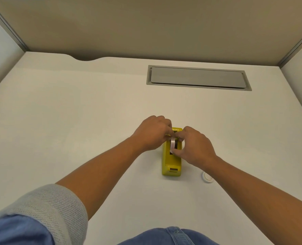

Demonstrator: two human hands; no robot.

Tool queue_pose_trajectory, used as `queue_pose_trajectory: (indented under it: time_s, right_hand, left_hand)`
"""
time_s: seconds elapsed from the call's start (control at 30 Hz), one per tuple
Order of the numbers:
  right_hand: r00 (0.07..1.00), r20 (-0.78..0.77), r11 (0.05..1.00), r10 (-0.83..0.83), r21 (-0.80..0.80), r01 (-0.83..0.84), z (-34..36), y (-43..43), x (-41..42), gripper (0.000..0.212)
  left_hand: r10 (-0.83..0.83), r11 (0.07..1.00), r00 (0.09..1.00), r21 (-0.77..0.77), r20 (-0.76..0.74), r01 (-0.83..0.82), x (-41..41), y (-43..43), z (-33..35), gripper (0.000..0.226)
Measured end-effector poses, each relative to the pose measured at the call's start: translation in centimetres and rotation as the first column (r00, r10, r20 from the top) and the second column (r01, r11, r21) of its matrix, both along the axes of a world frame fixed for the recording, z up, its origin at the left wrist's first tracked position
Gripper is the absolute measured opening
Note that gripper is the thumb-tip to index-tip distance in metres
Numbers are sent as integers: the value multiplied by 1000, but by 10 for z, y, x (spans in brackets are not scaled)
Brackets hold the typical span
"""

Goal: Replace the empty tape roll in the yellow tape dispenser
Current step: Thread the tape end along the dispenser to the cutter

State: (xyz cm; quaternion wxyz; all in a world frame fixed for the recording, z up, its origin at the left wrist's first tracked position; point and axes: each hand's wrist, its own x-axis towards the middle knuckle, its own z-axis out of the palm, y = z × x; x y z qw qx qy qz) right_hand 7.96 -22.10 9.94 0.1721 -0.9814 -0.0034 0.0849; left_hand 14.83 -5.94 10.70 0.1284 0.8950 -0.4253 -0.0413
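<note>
White table (pixel 76 112), matte and bare over most of its top, walled in by beige partition panels (pixel 146 27) at the back and pale ones on both sides, grey metal posts in the corners. Curved notch cut into the far edge at left; grey cable hatch (pixel 198 77) set flush into the top at right, lid down. Yellow dispenser (pixel 171 162) standing on the table just right of centre, long axis running away from the viewer, its near end showing a small slot. Tape roll (pixel 172 145) upright on edge in the dispenser's well, pale and glossy. Left hand (pixel 151 133) curled over the far left part of the dispenser, fingers closed at the top of the roll, though exactly what is pinched cannot be told. Right hand (pixel 194 147) coming from the right, thumb and fingers closed on the roll's near and far rim. Small white round core (pixel 207 177) lying flat on the table just right of the dispenser's near end, clear of both hands. Blue sleeve with grey mesh cuff (pixel 46 209) at lower left, denim at the bottom edge.
</note>
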Motion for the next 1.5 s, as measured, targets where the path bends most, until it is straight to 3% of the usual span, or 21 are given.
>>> queue_pose_trajectory:
  time_s: [0.17,0.37,0.57,0.7,0.87,1.1,1.27,1.33,1.5]
  right_hand:
    - [1000,-8,1000,1,8,-1,-2,-2,1,38]
    - [1000,-14,1000,-11,26,12,-3,-4,2,32]
    - [1000,-17,1000,9,21,-8,-5,-4,3,33]
    - [1000,-27,999,4,32,-3,-8,-7,5,34]
    - [999,-23,999,25,43,-24,-6,-8,7,32]
    - [998,20,997,64,38,-65,-7,-8,4,27]
    - [993,43,994,107,-16,-107,-7,-8,4,33]
    - [994,31,994,107,-20,-106,-6,-8,5,37]
    - [995,10,995,97,-9,-97,-2,-8,6,44]
  left_hand:
    - [-197,979,972,71,127,189,7,0,1,12]
    - [-411,911,871,149,270,384,11,-2,7,11]
    - [-457,889,858,136,235,437,18,-3,7,12]
    - [-384,923,909,76,163,377,17,-6,3,7]
    - [-103,993,992,51,-66,107,7,-13,2,19]
    - [157,987,948,35,-278,-154,-2,-19,-1,17]
    - [325,933,872,-29,-366,-360,-6,-21,-6,16]
    - [328,934,884,-28,-333,-357,-4,-17,-7,16]
    - [114,993,970,59,-214,-104,5,-3,-3,20]
